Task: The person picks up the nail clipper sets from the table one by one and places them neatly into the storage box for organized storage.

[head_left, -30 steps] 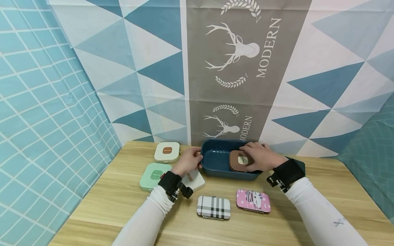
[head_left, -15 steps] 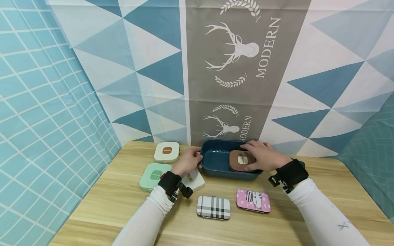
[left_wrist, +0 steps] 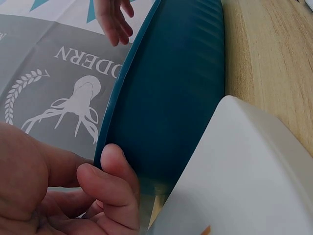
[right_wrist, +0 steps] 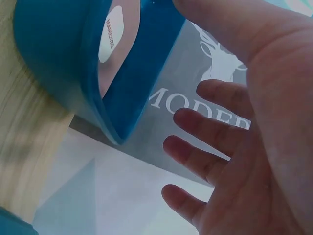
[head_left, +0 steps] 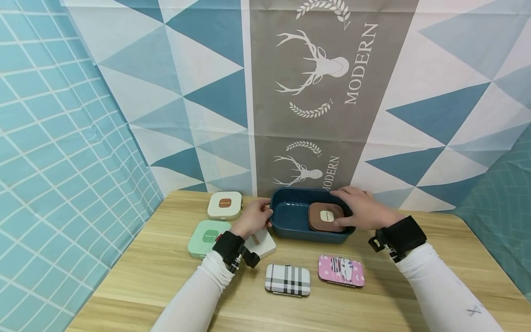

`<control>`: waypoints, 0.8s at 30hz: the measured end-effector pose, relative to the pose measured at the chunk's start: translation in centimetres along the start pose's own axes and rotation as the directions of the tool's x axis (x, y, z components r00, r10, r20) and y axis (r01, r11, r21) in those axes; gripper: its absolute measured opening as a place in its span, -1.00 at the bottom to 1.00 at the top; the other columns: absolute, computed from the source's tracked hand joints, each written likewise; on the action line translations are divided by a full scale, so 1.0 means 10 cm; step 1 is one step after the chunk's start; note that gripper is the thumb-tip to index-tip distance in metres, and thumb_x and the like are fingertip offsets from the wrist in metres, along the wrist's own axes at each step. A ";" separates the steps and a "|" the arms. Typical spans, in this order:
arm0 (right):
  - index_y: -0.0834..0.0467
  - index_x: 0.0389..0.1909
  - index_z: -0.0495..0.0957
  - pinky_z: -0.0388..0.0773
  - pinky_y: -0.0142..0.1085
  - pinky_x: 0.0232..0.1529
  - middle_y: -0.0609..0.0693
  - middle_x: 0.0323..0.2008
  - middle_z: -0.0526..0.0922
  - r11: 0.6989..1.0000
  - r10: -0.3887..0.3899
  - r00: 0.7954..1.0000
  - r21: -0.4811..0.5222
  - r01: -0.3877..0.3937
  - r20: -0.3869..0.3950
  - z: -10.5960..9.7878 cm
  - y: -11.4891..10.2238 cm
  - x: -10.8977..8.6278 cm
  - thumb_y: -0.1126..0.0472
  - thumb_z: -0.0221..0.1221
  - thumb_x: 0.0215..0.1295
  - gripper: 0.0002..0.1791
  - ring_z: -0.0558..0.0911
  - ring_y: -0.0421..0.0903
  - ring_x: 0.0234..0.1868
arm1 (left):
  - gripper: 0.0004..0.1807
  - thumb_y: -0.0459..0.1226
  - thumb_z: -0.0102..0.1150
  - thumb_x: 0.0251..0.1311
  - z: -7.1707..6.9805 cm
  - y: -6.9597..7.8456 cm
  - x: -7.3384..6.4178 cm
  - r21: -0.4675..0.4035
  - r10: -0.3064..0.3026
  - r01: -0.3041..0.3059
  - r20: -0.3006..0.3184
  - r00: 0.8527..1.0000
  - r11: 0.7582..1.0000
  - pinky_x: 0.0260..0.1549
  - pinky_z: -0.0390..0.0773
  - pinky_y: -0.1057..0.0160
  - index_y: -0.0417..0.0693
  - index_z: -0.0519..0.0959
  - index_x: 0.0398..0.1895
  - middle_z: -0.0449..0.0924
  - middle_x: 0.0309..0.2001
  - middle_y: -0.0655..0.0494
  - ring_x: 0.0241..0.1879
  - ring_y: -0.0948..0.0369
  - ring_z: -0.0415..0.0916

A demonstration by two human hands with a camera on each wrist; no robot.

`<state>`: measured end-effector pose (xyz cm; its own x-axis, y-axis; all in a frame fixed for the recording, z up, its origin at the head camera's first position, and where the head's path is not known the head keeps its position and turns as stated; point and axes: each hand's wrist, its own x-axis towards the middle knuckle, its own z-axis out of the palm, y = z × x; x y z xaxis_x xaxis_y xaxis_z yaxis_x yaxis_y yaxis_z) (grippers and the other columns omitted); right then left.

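A dark blue plastic bin (head_left: 290, 234) stands against the wall, and a square brown manicure case (head_left: 320, 224) lies in its right part. In the left wrist view, my left hand (left_wrist: 105, 191) pinches the bin's rim at its left end between thumb and fingers. My right hand (head_left: 365, 210) is over the bin's right end, holding nothing. Its fingers are spread and apart from the brown case in the right wrist view, where the case's pale label reads MANICURE. Under my left wrist, partly hidden, is a white case (head_left: 264, 245).
Left of the bin lie a cream case (head_left: 232, 212) with a brown label and a mint green case (head_left: 201, 240). In front are a plaid case (head_left: 287, 280) and a pink cat-print case (head_left: 341, 270). A teal object (right_wrist: 13, 226) shows at the right wrist view's corner.
My right hand has let go of the brown case and drawn back to the right, its fingers spreading. The case stays in the bin. My left hand keeps its place on the rim.
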<state>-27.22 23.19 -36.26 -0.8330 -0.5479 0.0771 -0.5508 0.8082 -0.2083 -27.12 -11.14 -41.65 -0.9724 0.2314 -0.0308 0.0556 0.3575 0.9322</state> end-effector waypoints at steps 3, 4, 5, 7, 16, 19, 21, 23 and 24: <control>0.27 0.56 0.33 0.14 0.43 0.40 0.36 0.44 0.39 1.000 0.000 1.000 0.003 0.000 -0.006 -0.02 0.01 -0.04 -0.08 0.48 0.32 -0.06 0.30 0.38 0.47 | -0.48 -0.43 -0.06 0.63 0.00 0.00 0.00 -0.001 0.001 -0.001 -0.001 1.000 1.000 -0.50 0.50 0.27 -0.38 0.28 0.57 0.56 -0.17 -0.25 -0.48 0.16 0.54; 0.27 0.56 0.33 0.14 0.43 0.40 0.37 0.44 0.38 1.000 0.001 1.000 0.005 -0.001 -0.008 -0.03 0.02 -0.06 -0.08 0.47 0.32 -0.06 0.30 0.39 0.47 | -0.48 -0.43 -0.06 0.63 0.00 -0.01 0.00 -0.002 0.002 -0.002 -0.001 1.000 1.000 -0.50 0.50 0.27 -0.38 0.28 0.57 0.56 -0.17 -0.25 -0.47 0.16 0.54; 0.27 0.57 0.32 0.14 0.43 0.40 0.37 0.45 0.37 1.000 0.002 1.000 0.006 -0.002 -0.011 -0.03 0.03 -0.07 -0.08 0.47 0.33 -0.06 0.30 0.39 0.47 | -0.48 -0.43 -0.06 0.63 0.00 -0.01 0.00 -0.004 0.001 -0.001 -0.002 1.000 1.000 -0.50 0.50 0.27 -0.38 0.29 0.57 0.56 -0.16 -0.25 -0.47 0.15 0.54; 0.27 0.57 0.31 0.16 0.43 0.40 0.38 0.45 0.37 1.000 0.007 1.000 0.009 -0.007 -0.015 -0.04 0.05 -0.10 -0.08 0.46 0.34 -0.06 0.30 0.39 0.46 | -0.48 -0.43 -0.06 0.63 0.00 -0.01 0.00 -0.007 -0.002 0.002 -0.002 1.000 1.000 -0.50 0.50 0.27 -0.37 0.29 0.57 0.56 -0.16 -0.24 -0.46 0.14 0.55; 0.30 0.57 0.29 0.37 0.36 0.34 0.41 0.47 0.31 0.999 0.018 0.999 0.051 -0.016 -0.037 -0.12 0.15 -0.24 -0.10 0.45 0.35 -0.05 0.31 0.41 0.45 | -0.49 -0.43 -0.05 0.63 0.00 -0.01 0.01 -0.007 0.001 -0.001 0.000 1.000 1.000 -0.50 0.50 0.27 -0.36 0.31 0.56 0.55 -0.20 -0.20 -0.46 0.10 0.55; 0.30 0.58 0.26 0.35 0.38 0.34 0.43 0.49 0.27 0.998 0.029 0.999 0.060 -0.027 -0.032 -0.14 0.21 -0.28 -0.09 0.45 0.36 -0.04 0.28 0.42 0.47 | -0.49 -0.43 -0.05 0.63 -0.01 -0.01 0.00 -0.004 0.002 -0.002 0.001 1.000 1.000 -0.50 0.50 0.26 -0.36 0.31 0.56 0.55 -0.20 -0.20 -0.47 0.10 0.56; 0.31 0.59 0.23 0.34 0.39 0.34 0.44 0.51 0.25 0.997 0.039 0.999 0.066 -0.037 -0.029 -0.15 0.25 -0.31 -0.09 0.45 0.35 -0.02 0.26 0.43 0.47 | -0.49 -0.43 -0.05 0.63 0.00 -0.01 0.01 -0.002 0.003 -0.003 0.002 1.000 1.000 -0.50 0.50 0.27 -0.37 0.31 0.56 0.55 -0.20 -0.21 -0.46 0.10 0.56; 0.32 0.60 0.21 0.31 0.40 0.35 0.45 0.52 0.22 0.996 0.044 0.999 0.077 -0.042 -0.028 -0.16 0.28 -0.34 -0.08 0.46 0.35 0.01 0.24 0.45 0.48 | -0.49 -0.43 -0.05 0.62 0.00 -0.01 0.01 0.004 0.007 -0.007 0.002 1.000 1.000 -0.51 0.50 0.28 -0.37 0.31 0.55 0.55 -0.19 -0.22 -0.46 0.10 0.56; 0.32 0.61 0.20 0.30 0.41 0.35 0.45 0.52 0.21 0.996 0.047 0.999 0.083 -0.044 -0.028 -0.16 0.30 -0.35 -0.08 0.46 0.34 0.02 0.23 0.46 0.49 | -0.49 -0.43 -0.05 0.62 0.00 -0.01 0.01 0.006 0.006 -0.006 0.002 1.000 1.000 -0.51 0.50 0.28 -0.37 0.31 0.56 0.55 -0.19 -0.22 -0.46 0.10 0.56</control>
<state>-26.04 27.89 -35.60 -0.8590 -0.5032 0.0944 -0.5072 0.8110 -0.2917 -27.25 -11.16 -41.77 -0.9716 0.2354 -0.0256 0.0630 0.3612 0.9303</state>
